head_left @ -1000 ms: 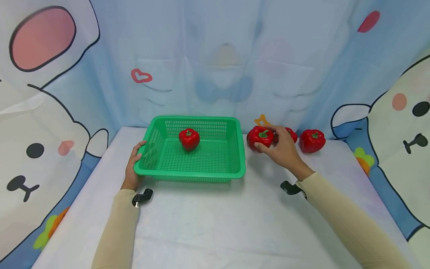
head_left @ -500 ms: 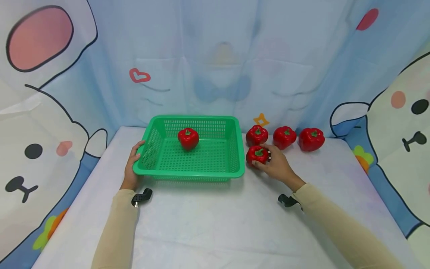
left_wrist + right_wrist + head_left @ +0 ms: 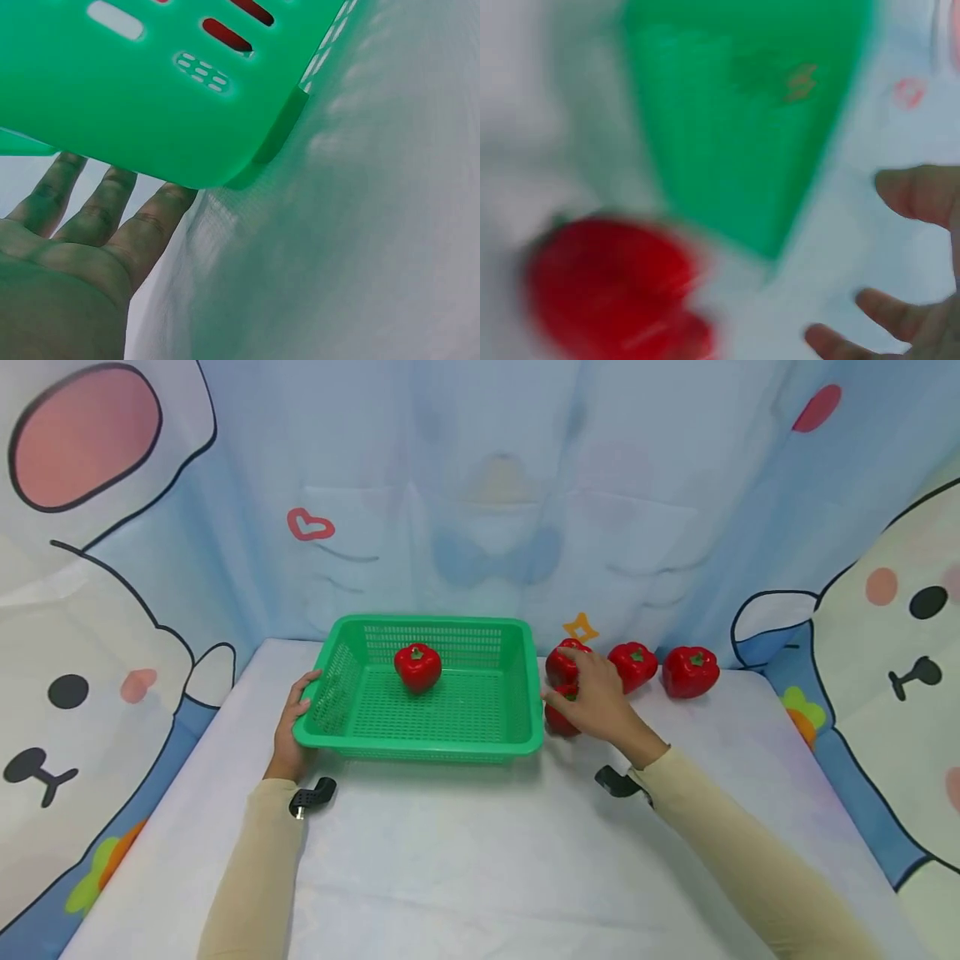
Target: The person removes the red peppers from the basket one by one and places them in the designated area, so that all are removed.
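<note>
At the left end of the green plastic basket (image 3: pixel 420 748), my left hand (image 3: pixel 291 735) touches the rim; the left wrist view shows its fingers (image 3: pixel 146 225) fairly straight, tips at the green edge. One red bell pepper (image 3: pixel 417 667) stands inside the basket. My right hand (image 3: pixel 592 700) hovers beside the basket's right end, holding nothing. Its fingers are spread in the right wrist view, apart from a blurred red bell pepper (image 3: pixel 611 289). In the head view the hand partly covers the front bell pepper (image 3: pixel 558 720) and the one behind it (image 3: pixel 561 667).
Two more red bell peppers (image 3: pixel 632 666) (image 3: pixel 690 672) sit to the right along the back of the white-covered table (image 3: pixel 465 860). A blue patterned curtain (image 3: pixel 480 510) hangs directly behind, with cartoon animals at both sides.
My right hand brought a bell pepper from the back row forward beside the basket, let go, and rose over it. The left hand stays at the basket's end.
</note>
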A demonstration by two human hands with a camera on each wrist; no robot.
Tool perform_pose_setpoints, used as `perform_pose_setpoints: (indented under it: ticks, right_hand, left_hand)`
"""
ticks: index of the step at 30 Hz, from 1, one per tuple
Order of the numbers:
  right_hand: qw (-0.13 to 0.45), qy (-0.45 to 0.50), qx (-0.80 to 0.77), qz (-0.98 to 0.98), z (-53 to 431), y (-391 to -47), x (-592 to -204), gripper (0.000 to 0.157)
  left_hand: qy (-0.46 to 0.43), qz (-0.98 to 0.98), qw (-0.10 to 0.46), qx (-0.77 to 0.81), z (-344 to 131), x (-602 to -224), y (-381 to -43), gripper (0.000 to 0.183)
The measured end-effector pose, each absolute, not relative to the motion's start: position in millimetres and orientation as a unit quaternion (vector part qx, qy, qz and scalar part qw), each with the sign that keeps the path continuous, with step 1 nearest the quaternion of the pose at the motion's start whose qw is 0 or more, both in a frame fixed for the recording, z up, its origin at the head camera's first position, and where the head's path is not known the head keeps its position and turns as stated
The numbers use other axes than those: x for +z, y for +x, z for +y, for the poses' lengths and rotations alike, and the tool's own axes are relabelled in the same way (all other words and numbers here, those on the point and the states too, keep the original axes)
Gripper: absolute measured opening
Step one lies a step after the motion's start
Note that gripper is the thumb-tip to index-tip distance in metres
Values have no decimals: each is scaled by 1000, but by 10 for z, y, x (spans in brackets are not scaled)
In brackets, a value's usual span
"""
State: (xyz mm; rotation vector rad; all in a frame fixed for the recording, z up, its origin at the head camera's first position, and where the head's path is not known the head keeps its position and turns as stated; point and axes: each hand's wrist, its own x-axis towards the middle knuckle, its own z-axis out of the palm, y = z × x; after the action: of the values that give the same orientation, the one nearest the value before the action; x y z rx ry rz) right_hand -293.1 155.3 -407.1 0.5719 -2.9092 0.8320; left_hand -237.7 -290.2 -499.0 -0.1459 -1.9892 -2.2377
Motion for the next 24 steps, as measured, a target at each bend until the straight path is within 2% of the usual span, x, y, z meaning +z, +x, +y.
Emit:
perform_pose_setpoints:
  ticks: [4, 8, 14, 24]
  right_hand:
    - [-24, 246, 238, -939, 1033, -2933, -3718, 80]
    - [-92, 280, 226, -928, 593, -3052, -3601, 81]
    - [-142, 282, 240, -918, 126, -3314, -3666, 81]
    - [-160, 199, 335, -907, -233, -3675, -4020, 84]
  left_hand:
    - [-34, -671, 76, -737, -2949, -4972, -2362, 45]
    - [-30, -699, 75, -711, -3008, -4941, -2380, 40]
    - [-57, -772, 74, -629, -3129, -4875, -2383, 42]
    - [-53, -789, 64, -609, -3067, -4698, -2316, 42]
